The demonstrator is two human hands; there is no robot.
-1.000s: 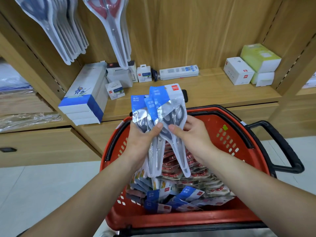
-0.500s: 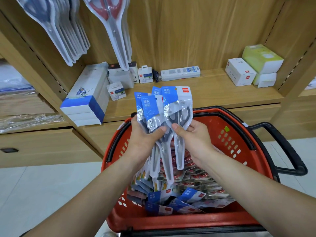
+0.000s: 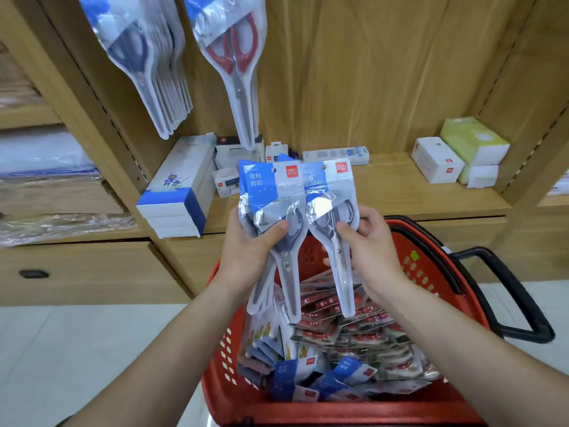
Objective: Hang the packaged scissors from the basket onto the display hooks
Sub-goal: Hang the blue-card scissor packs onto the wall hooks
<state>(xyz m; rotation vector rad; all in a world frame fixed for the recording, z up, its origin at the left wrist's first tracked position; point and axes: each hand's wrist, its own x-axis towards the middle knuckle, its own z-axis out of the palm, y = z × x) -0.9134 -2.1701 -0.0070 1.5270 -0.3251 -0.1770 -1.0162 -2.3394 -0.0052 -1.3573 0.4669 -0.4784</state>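
One red basket (image 3: 308, 411) below, two hung bunches above.
The basket sat at 6 o'clock, heaped with packs. A grey-handled bunch (image 3: 144, 72) hung at 11 o'clock and a red-handled bunch (image 3: 237, 63) at 12, with open back panel (image 3: 385, 72) at 1. The left hand (image 3: 246, 251) gripped a bundle (image 3: 268, 192) of several packs; the right hand (image 3: 372, 251) pinched one single pack (image 3: 334, 192) just beside it.

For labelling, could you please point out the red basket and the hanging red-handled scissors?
red basket (image 3: 338, 412), head view, front wall.
hanging red-handled scissors (image 3: 239, 94), head view, blades below the pivot.
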